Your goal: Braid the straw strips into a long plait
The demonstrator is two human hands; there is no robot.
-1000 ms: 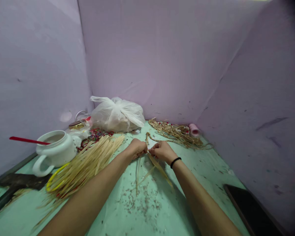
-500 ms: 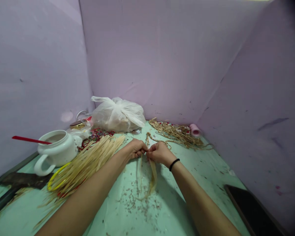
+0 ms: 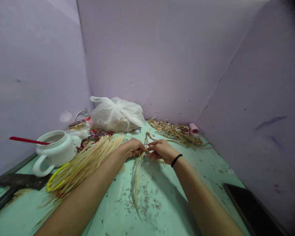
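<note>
My left hand (image 3: 132,147) and my right hand (image 3: 160,150) meet over the green table (image 3: 199,164), both pinching a thin braid of pale straw strands (image 3: 137,173). The braided part (image 3: 147,139) runs away from my fingers toward the back. Loose strand ends trail toward me across the table. My right wrist wears a black band (image 3: 176,160). My left hand's fingers are curled on the strands; my right hand's fingertips pinch them with the other fingers slightly spread.
A pile of straw strips (image 3: 88,162) with a yellow ring (image 3: 55,177) lies at left, next to a white mug (image 3: 55,152) holding a red stick (image 3: 26,140). A white plastic bag (image 3: 116,114), tangled braided cords (image 3: 177,132) and a pink spool (image 3: 194,129) sit at the back. A dark slab (image 3: 250,209) lies right.
The loose strand ends swung from the right side to hanging straight toward me. My right hand's fingers have loosened from a fist to a fingertip pinch.
</note>
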